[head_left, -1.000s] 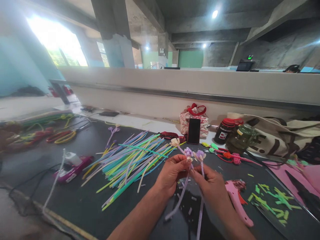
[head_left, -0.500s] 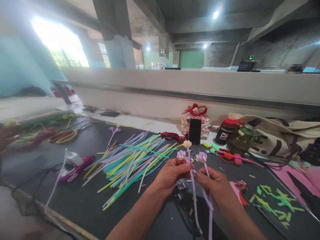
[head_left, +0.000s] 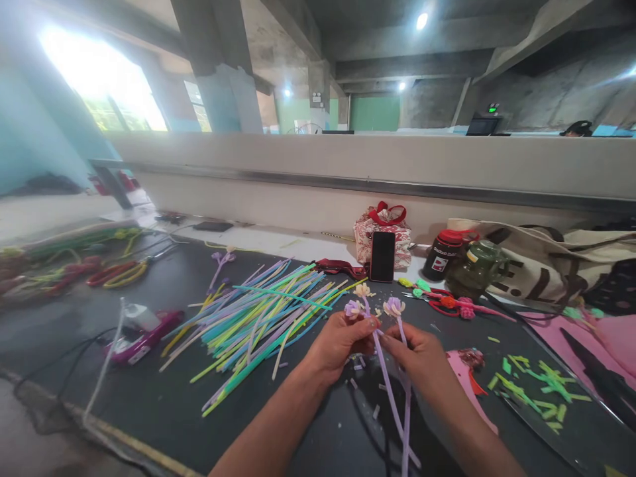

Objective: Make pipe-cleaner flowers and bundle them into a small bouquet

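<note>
My left hand [head_left: 342, 344] is closed in a pinch on a lilac pipe-cleaner stem [head_left: 386, 379]. Above its fingers stand a cream flower [head_left: 362, 291] and a small purple flower [head_left: 354, 309]. Closed as well, my right hand [head_left: 420, 354] grips the stem of another purple flower [head_left: 394, 307] with cream petals. The fingertips of both hands almost meet where the stems come together, and the joint itself is partly hidden by them. Long stem ends hang down between my forearms and cross near the bottom.
Loose pipe cleaners [head_left: 268, 318] in several colours lie to the left, with a branched purple flower [head_left: 218, 265] behind. A phone [head_left: 382, 257] leans on a patterned bag [head_left: 360, 240]. Red-handled scissors [head_left: 437, 302], bottles [head_left: 440, 257] and green cut pieces [head_left: 539, 391] are on the right.
My right hand has drawn nearer to my left, bringing its flower stem closer. The hanging stem ends now cross instead of hanging apart. The view has shifted slightly.
</note>
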Demonstrator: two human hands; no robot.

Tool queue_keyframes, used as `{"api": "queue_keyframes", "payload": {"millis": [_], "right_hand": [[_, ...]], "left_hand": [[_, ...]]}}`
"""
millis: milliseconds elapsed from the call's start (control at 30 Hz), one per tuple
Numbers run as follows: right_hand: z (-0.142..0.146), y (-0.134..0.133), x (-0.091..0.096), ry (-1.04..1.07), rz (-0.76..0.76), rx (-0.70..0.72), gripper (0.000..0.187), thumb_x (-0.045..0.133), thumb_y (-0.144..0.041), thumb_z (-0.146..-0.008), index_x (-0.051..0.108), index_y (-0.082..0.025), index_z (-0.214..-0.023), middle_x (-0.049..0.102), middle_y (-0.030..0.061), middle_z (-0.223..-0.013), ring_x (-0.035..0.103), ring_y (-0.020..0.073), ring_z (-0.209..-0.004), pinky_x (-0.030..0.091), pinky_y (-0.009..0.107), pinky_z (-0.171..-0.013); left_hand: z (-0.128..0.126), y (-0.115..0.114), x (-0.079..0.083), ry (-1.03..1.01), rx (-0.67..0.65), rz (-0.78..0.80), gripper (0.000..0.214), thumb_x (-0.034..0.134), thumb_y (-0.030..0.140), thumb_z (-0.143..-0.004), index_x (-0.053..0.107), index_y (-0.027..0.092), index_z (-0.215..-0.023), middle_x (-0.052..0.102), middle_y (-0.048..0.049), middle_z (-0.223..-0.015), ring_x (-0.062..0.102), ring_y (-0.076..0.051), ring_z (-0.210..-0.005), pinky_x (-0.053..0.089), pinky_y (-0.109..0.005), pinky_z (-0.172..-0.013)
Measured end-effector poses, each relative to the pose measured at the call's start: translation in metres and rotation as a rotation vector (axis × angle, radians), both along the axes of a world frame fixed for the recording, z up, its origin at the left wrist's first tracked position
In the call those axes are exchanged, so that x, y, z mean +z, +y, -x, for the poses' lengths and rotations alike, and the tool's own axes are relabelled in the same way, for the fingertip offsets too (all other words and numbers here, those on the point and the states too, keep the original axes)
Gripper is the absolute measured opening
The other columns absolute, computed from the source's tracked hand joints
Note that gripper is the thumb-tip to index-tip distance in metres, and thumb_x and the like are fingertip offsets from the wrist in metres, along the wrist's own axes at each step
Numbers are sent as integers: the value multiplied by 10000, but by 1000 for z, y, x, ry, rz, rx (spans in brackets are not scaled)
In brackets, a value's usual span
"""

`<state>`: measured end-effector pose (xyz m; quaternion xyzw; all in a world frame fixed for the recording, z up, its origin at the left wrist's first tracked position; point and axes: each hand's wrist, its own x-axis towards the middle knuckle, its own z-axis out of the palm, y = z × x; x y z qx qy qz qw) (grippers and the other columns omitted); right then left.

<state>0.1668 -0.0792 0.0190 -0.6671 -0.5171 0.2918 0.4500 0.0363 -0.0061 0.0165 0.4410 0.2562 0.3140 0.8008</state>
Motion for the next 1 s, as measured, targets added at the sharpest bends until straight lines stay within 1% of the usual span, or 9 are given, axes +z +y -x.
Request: {"api": "queue_keyframes", "payload": {"millis": [67,167,267,367,467,533,667,800,1000], "right_hand": [[-1,-1,0,-56,-18,-3,248,554,-392,-706,562,-168,-601,428,-56,-479,374,100,-479,273,212,-461],[-3,-1,1,-28,10,4,221,563,-388,-699,590,-169,-692,500,-45,-544,416,107,-507,304,215,-476],[-3,-4,4,128,40,3,246,564,-400,-707,580,-179,-814,503,-52,-578,423,97,-492,311,204,-455],[-5,-11,12,340,48,28,258,542,-435,-743,556,-182,-790,439,-66,-544,373,69,-419,267,188,-396],[-12,-21,25,513,58,71,258,547,-438,-763,557,-181,-771,474,-43,-577,382,59,-424,261,178,-391],[-17,-27,33,550,35,58,242,567,-426,-759,572,-188,-801,498,-28,-601,406,65,-442,280,177,-396],[-20,-32,39,372,-91,-45,250,580,-439,-745,600,-197,-804,500,-17,-601,416,86,-451,304,199,-398],[-16,-32,40,134,-138,-147,292,535,-476,-762,613,-195,-781,535,9,-631,440,103,-468,322,216,-404],[-16,-35,57,57,-183,-231,279,532,-472,-757,620,-208,-782,573,20,-643,491,126,-492,384,228,-421]], "left_hand": [[1,1,-1,14,-47,12,255,707,334,-606,621,102,-667,550,-9,-539,488,-88,-476,401,-224,-508],[2,3,-1,21,-20,7,261,718,336,-589,623,110,-679,549,4,-532,493,-86,-474,402,-220,-507],[2,5,0,43,53,-67,264,708,348,-597,620,113,-680,560,5,-544,505,-85,-482,403,-210,-512],[2,6,2,120,126,-161,267,684,368,-620,616,118,-684,565,5,-531,508,-87,-467,403,-204,-498],[4,7,6,171,162,-228,269,667,378,-632,615,121,-693,570,0,-537,527,-101,-479,409,-201,-479],[4,6,9,184,155,-248,273,662,383,-633,615,123,-700,581,-8,-552,550,-118,-502,414,-205,-469],[4,3,13,163,123,-258,267,667,377,-622,606,127,-695,562,4,-515,539,-117,-460,378,-197,-422],[5,3,13,141,104,-223,260,674,350,-620,614,125,-736,567,7,-531,525,-101,-456,360,-192,-428],[9,6,15,126,136,-214,259,684,336,-610,625,122,-744,568,5,-533,515,-98,-463,350,-190,-427]]}}
